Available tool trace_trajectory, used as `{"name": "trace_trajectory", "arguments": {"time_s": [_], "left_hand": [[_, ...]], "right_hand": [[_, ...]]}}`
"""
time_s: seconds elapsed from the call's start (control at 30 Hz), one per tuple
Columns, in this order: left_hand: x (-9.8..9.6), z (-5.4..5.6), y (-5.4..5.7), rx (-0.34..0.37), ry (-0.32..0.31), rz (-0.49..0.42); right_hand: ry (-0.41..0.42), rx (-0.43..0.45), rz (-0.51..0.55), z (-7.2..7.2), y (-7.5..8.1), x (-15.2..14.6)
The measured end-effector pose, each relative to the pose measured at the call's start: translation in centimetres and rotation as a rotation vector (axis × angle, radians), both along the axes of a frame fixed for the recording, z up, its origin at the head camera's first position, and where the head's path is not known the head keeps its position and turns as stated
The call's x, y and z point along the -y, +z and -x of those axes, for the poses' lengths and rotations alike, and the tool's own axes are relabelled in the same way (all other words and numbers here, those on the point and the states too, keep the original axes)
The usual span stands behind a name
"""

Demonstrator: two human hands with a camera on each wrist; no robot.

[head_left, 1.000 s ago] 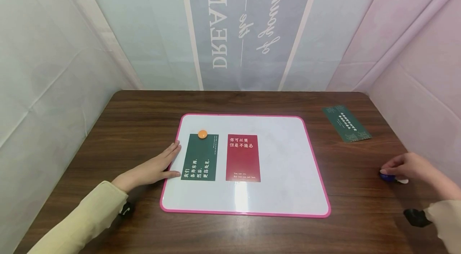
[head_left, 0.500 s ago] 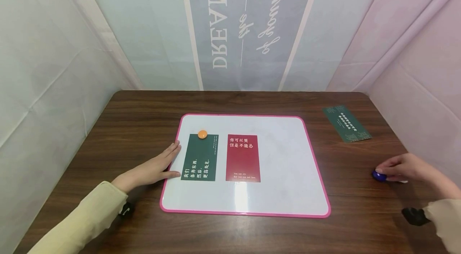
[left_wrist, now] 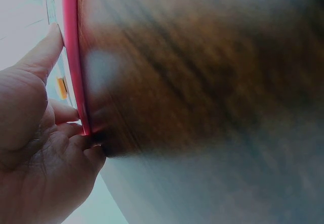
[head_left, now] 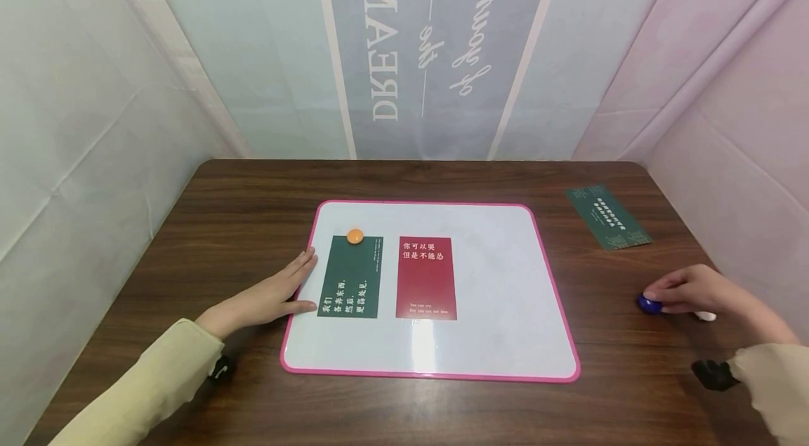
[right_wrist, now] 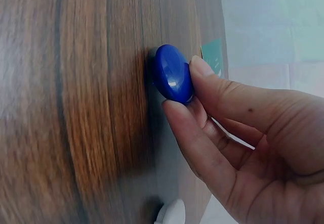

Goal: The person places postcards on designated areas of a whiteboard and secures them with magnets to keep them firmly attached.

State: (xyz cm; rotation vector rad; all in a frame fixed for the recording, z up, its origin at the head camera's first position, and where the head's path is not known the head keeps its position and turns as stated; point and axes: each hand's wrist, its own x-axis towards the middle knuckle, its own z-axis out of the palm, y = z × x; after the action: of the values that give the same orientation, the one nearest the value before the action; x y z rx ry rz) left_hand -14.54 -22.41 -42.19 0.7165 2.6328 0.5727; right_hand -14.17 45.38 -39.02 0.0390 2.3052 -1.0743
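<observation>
My left hand rests at the left edge of a whiteboard with a pink rim, its fingers extended onto the border. In the left wrist view, the thumb and fingertips touch the board beside its pink edge. On the board lie a green card, with an orange round magnet at its top edge, and a red card. Right of the board, my right hand pinches a blue round magnet between thumb and fingers, just above the tabletop. A white round magnet sits under that hand, partly hidden.
Another green card lies at the back right of the dark wooden table. Printed fabric hangs behind the table, and pale cloth walls stand at both sides.
My right hand has moved left with the blue magnet, away from the white one, which shows more now. The left hand, board and cards have stayed in place.
</observation>
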Motion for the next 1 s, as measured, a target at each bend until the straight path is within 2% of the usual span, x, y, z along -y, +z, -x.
{"name": "trace_trajectory", "arguments": {"time_s": [0.33,0.73,1.0], "left_hand": [[0.0,0.0,0.0,0.002,-0.002,-0.002],[0.0,-0.1,0.1,-0.011,-0.005,-0.002],[-0.1,-0.1,0.1,-0.026,-0.011,-0.005]], "right_hand": [[-0.033,-0.016,0.046,0.7,0.0,1.7],[-0.045,-0.058,-0.088,1.2,0.6,4.2],[-0.078,-0.071,-0.031,1.6,0.3,5.3]]}}
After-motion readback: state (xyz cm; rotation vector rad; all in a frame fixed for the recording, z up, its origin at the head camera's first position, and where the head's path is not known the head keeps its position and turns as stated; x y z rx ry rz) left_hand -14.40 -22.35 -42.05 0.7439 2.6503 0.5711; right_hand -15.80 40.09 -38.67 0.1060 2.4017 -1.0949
